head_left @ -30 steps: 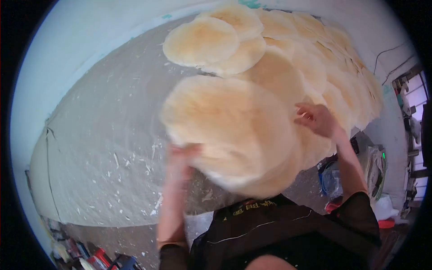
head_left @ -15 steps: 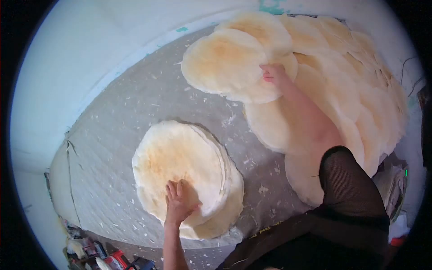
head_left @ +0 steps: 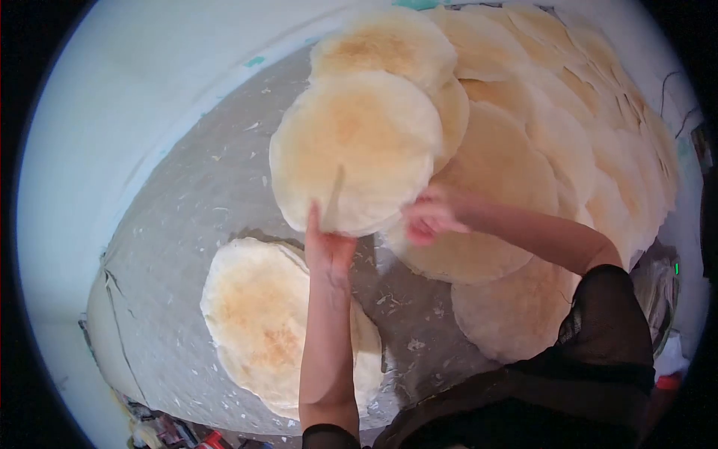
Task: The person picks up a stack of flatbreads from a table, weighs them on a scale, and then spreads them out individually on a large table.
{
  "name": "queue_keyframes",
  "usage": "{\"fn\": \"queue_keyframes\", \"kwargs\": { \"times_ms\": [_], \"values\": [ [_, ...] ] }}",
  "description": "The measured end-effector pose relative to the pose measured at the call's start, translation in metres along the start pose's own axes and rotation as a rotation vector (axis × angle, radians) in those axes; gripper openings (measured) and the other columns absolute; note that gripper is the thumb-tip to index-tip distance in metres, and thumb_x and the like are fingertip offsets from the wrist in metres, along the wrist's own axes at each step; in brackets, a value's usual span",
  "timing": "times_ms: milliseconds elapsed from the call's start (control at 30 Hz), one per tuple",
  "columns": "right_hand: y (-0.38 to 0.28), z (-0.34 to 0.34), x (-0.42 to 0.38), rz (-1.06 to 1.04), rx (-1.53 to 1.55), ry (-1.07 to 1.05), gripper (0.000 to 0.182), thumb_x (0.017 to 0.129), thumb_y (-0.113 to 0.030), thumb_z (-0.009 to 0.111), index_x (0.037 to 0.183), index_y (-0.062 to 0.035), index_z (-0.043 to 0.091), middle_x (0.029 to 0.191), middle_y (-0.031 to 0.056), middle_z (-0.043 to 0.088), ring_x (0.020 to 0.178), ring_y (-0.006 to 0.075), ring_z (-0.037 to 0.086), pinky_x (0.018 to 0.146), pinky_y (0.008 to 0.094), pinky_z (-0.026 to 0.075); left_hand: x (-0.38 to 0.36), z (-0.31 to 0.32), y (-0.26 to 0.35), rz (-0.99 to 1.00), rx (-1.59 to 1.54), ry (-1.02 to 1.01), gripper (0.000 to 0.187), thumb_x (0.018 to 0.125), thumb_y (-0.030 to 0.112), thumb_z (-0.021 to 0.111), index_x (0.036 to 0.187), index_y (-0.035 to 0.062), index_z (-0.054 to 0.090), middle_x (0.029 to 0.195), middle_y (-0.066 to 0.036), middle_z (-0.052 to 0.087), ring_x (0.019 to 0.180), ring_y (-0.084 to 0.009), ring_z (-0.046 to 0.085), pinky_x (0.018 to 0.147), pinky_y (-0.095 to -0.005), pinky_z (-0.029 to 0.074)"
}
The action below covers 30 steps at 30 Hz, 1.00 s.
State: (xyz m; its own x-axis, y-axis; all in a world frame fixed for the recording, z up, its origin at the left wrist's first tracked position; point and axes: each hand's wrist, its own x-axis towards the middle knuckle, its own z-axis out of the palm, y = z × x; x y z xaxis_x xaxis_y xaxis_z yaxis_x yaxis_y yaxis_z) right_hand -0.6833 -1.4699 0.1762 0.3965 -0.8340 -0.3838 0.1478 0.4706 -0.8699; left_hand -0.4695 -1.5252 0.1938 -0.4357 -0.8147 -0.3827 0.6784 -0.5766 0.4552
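Flatbread bakery workroom, small-scale. Evidence: grey cloth-covered counter [head_left: 194,224] strewn with crumbs; dozens of round flatbreads [head_left: 568,142] laid overlapping to the right; a separate stack of flatbreads [head_left: 258,322]; pale painted wall [head_left: 134,82]; cluttered goods at floor level.

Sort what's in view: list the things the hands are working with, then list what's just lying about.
In hand:
- round flatbread, gripped by left hand and right hand
- stack of flatbreads under the left arm
- overlapping spread of flatbreads

Lying about:
- grey cloth
- crumbs
- floor clutter

Single head view, steep downward, close over flatbreads [head_left: 359,150].
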Motion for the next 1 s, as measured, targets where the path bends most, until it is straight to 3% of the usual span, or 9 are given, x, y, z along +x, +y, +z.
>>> {"fn": "queue_keyframes", "kwargs": {
  "times_ms": [133,267,433,533,600,667,833,967,1000],
  "values": [
    [-0.053,-0.046,-0.062,0.364,-0.596,-0.192,0.026,0.081,-0.027,0.055,0.071,-0.0039,0.058,0.063,0.0021,0.057,0.055,0.0097,0.054,0.053,0.0225,0.044,0.019,-0.009,0.021,0.361,0.349,0.225,0.047,0.072,-0.006,0.049,0.118,0.0018,0.04,0.111,-0.011,0.049,0.098,-0.0233,0.051,0.081,-0.0361,0.045],
    [-0.09,-0.096,-0.012,-0.345,-1.245,0.785,0.011,0.069,-0.014,0.055,0.065,-0.0037,0.054,0.054,0.0079,0.053,0.052,0.0191,0.054,0.049,0.0324,0.04,-0.069,-0.009,0.125,0.305,0.583,0.264,0.036,0.07,-0.002,0.052,0.106,-0.0061,0.049,0.101,-0.015,0.055,0.091,-0.0251,0.055,0.077,-0.0359,0.048],
    [-0.068,-0.134,0.112,-0.679,-1.938,0.889,0.027,0.067,-0.009,0.052,0.094,-0.0052,0.05,0.09,0.0091,0.053,0.084,0.0254,0.052,0.072,0.0375,0.039,-0.177,-0.095,0.212,0.58,0.998,0.59,0.042,0.067,0.003,0.057,0.108,-0.003,0.047,0.09,-0.016,0.057,0.071,-0.0233,0.058,0.061,-0.0315,0.049],
    [-0.081,-0.149,0.136,-0.581,-2.039,0.751,0.033,0.068,-0.008,0.051,0.101,-0.0066,0.045,0.105,0.009,0.048,0.096,0.0256,0.048,0.08,0.0381,0.035,-0.246,-0.198,0.265,0.164,1.523,1.582,0.049,0.066,0.007,0.063,0.11,-0.0042,0.044,0.09,-0.015,0.056,0.071,-0.0194,0.055,0.061,-0.0272,0.045],
    [-0.087,-0.159,0.146,-0.523,-2.165,0.758,0.031,0.068,-0.007,0.051,0.099,-0.0061,0.047,0.098,0.0095,0.05,0.092,0.0275,0.049,0.076,0.0382,0.037,-0.245,-0.214,0.249,0.557,1.806,1.415,0.048,0.068,0.005,0.062,0.111,-0.0041,0.043,0.09,-0.014,0.056,0.077,-0.0191,0.054,0.066,-0.026,0.045],
    [-0.097,-0.168,0.152,-0.451,-2.164,0.678,0.028,0.068,-0.007,0.051,0.096,-0.0057,0.05,0.089,0.0105,0.052,0.085,0.0293,0.051,0.071,0.0386,0.039,-0.197,-0.178,0.204,0.65,1.207,0.864,0.045,0.071,0.004,0.06,0.112,-0.004,0.042,0.093,-0.014,0.056,0.081,-0.0198,0.054,0.071,-0.0271,0.045],
    [-0.141,-0.126,0.128,-0.66,-2.047,0.51,0.011,0.069,-0.009,0.051,0.079,-0.0044,0.054,0.063,0.0148,0.052,0.062,0.0338,0.052,0.057,0.0405,0.041,-0.044,-0.042,0.052,0.109,0.639,0.098,0.041,0.073,0.0,0.054,0.112,-0.0063,0.042,0.106,-0.021,0.052,0.095,-0.0295,0.054,0.086,-0.0359,0.043],
    [-0.078,-0.05,0.069,-0.343,-2.076,0.339,0.025,0.076,-0.017,0.05,0.097,-0.005,0.053,0.078,0.013,0.054,0.077,0.0309,0.053,0.062,0.0415,0.041,0.033,-0.027,-0.019,-0.168,0.039,-0.015,0.047,0.067,-0.006,0.05,0.113,-0.0037,0.037,0.114,-0.018,0.042,0.102,-0.0314,0.046,0.088,-0.0392,0.04],
    [-0.052,-0.042,0.059,-0.688,-1.992,0.412,0.023,0.074,-0.017,0.051,0.092,-0.0027,0.052,0.072,0.0139,0.055,0.07,0.0307,0.054,0.061,0.0409,0.042,0.042,-0.022,-0.028,-0.128,0.045,-0.032,0.049,0.065,-0.007,0.05,0.113,-0.0012,0.037,0.112,-0.016,0.042,0.099,-0.0305,0.048,0.085,-0.0378,0.042]
  ]
}}
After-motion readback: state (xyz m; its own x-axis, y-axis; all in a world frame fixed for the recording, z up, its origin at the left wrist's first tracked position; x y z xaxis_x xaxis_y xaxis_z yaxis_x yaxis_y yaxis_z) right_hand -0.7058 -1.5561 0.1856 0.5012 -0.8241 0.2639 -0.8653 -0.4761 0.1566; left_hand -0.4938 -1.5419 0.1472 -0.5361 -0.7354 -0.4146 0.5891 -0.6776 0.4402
